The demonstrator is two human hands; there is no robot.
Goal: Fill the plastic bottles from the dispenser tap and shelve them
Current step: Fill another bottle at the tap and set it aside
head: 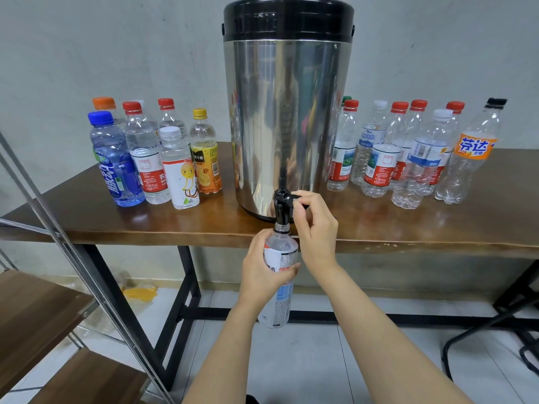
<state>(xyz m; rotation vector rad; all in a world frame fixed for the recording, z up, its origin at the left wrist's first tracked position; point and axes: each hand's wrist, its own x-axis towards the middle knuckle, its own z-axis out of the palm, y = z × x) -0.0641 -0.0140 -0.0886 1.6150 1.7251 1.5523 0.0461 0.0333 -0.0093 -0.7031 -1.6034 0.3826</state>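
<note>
left hand (264,269) grasps a clear ribbed plastic bottle (279,275), upright, mouth up against the black tap (282,209) of the shiny steel cylindrical dispenser (287,112); right hand (316,225) pinches the tap lever (296,197).

Dispenser (288,126): mirror-silver body, black lid (288,18), black tap (281,205). Bottle (284,252) in my left hand (259,272): clear, white label with a red strip, pale blue band lower down. Table (408,225): glossy brown wood, black legs. Left of the dispenser: blue bottle (116,161) with blue cap; juice bottle (205,158) with yellow cap, orange-yellow label; others red-capped. Right: clear bottles, mostly red caps, red-and-white labels; tall bottle (472,153) has orange label, black cap. Shelf boards (35,304): dark brown wood grain.
</note>
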